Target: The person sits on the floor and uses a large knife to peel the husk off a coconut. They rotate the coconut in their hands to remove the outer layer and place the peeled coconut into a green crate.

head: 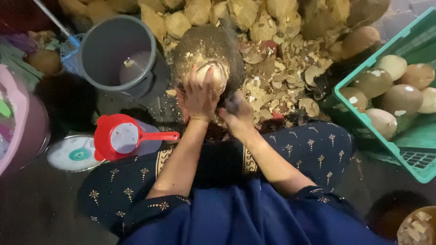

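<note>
Coconut [214, 75] on dark block [209, 45], left hand [200, 95] grip wrapped over it; right hand [236, 113] blurred, grip unclear; judgement: keep left fingers clear, nut steady

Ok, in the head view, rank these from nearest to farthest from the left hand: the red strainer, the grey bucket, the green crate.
1. Red strainer: nearest the left hand, low on its left side.
2. Grey bucket: up and to the left, somewhat farther.
3. Green crate: plainly farthest, on the right edge, past the right hand.
</note>
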